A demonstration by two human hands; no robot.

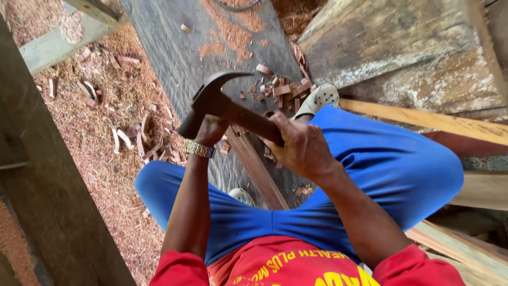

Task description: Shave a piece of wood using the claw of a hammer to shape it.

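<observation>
No boxes, bins or buckets anywhere in this shot, so nothing is sitting inside anything, just loose stuff on the ground: sawdust point(100, 153) spread over the left side and a scatter of reddish wood chips point(280, 89) on the grey plank point(185, 58) that runs away from the person to the far edge. The main thing is the claw hammer point(225, 108), dark metal head with a curved claw pointing right and a brown wooden handle that slants down to the right. It's held up in the air over the plank, roughly centre frame, just above the knees in blue trousers point(391, 169). The right hand point(302, 149) is wrapped tight around the lower end of the handle, fingers closed on it, so the head sticks out up and to the left of that fist. The left hand point(210, 130), with a metal wristwatch point(199, 149) on the wrist, sits right under the head, touching it, but the head hides the fingers so I can't tell if they're curled around it or just pressed against it. A narrow reddish strip of wood point(256, 169) lies on the plank below the hammer, between the legs, and a pale clog point(317, 99) shows just to the right of the chips
</observation>
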